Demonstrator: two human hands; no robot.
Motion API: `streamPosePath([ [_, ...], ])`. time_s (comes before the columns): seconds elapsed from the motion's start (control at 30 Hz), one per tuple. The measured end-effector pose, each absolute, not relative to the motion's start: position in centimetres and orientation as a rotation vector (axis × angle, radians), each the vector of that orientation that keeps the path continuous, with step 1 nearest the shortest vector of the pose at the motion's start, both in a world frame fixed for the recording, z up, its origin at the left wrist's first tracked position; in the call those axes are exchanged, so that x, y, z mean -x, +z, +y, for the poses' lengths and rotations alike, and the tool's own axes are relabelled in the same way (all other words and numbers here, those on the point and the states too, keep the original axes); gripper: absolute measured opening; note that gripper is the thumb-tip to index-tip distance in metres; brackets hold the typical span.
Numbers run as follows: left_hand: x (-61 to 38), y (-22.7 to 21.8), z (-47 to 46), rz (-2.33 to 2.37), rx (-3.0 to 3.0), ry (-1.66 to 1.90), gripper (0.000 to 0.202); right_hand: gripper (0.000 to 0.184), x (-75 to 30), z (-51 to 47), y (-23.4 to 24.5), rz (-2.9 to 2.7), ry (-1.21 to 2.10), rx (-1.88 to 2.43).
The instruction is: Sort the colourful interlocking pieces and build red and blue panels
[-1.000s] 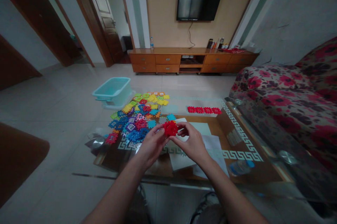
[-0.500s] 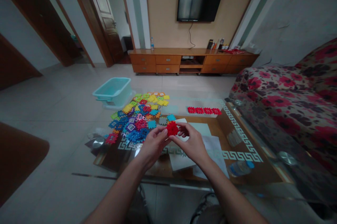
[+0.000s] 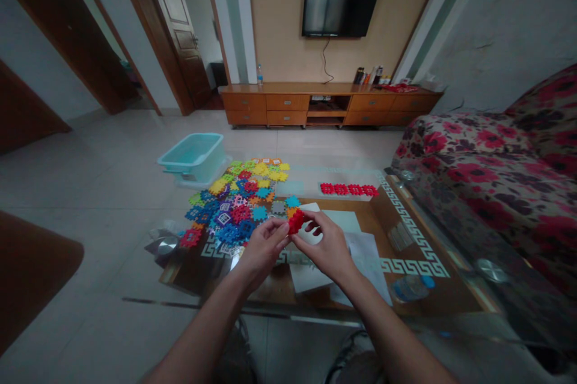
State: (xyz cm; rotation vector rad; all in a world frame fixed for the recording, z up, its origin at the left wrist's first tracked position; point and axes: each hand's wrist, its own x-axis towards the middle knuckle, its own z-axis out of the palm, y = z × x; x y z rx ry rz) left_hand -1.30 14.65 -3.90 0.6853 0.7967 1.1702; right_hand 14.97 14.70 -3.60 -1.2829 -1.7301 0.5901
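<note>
The bright red, toothed plastic block (image 3: 296,222) is held in the air above the near middle of the worktop. The left hand (image 3: 264,246) pinches it at its left side between thumb and fingers. The right hand (image 3: 327,243) also grasps it, with thumb below and a finger above at the right. It should be very light and rather stiff, dry and not slippery, and not fragile, though its joints may come loose if pressed unevenly. The toothed edges seem the best place to hold.

The worktop (image 3: 378,216) is of clear glass with a white key-pattern border, so light pieces could slide on it. To the left lies a crowded heap of multicoloured, flat toothed plastic pieces (image 3: 241,214); at far right, a row of red toothed plastic blocks (image 3: 349,190). White paper sheets (image 3: 367,258) and a clear bottle with blue cap (image 3: 412,289) lie at near right. Beyond stand a turquoise plastic tub (image 3: 175,164), a long brown wooden cabinet (image 3: 288,98) and, at right, a flowered sofa (image 3: 487,143).
</note>
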Motion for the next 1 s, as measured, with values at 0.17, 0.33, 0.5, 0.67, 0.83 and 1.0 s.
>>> streamPosePath([
  [0.17,1.4,-3.8,14.6,0.814,-0.68,1.154,0.029,0.044,-15.0,14.6,-3.5,-1.771,0.593,1.254],
  [0.33,1.3,-3.5,14.5,0.866,-0.684,1.134,0.031,0.042,-14.9,14.6,-3.4,-1.786,0.584,1.229],
  [0.5,1.3,-3.5,14.4,0.878,-0.689,1.105,0.031,0.041,-14.8,14.5,-3.3,-1.818,0.549,1.252],
  [0.67,1.6,-4.2,14.6,0.904,-0.842,1.104,0.027,0.04,-14.8,14.3,-3.5,-1.86,0.477,1.33],
  [0.83,1.8,-4.8,15.0,1.014,-1.082,1.086,0.024,0.038,-14.9,14.2,-3.6,-1.941,0.403,1.416],
  [1.0,1.8,-5.3,15.0,1.164,-1.302,1.083,0.02,0.04,-14.8,14.1,-3.6,-2.028,0.361,1.488],
])
